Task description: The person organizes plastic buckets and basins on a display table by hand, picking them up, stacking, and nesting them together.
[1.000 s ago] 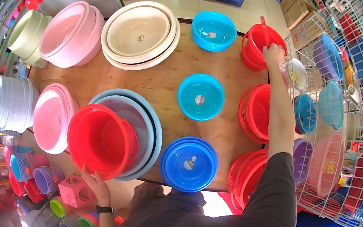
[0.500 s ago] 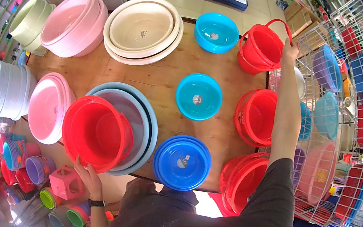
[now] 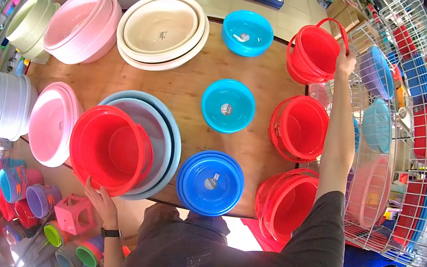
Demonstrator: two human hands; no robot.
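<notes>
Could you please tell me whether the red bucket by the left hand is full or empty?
Empty: the red bucket by the left hand shows only its bare inside.

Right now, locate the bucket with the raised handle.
In the head view, the red bucket is at the table's far right corner, its raised handle in the right hand.

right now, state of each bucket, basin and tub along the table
far red bucket, handle up, gripped by right hand
middle red bucket, uncovered
near red buckets, nested
large red bucket, over grey-blue basins, touched by left hand
grey-blue basins, nested
dark blue basins, nested
turquoise basins, uncovered
cream basins, nested
pink basins, nested
white tubs, nested
pale green tubs, nested
</notes>
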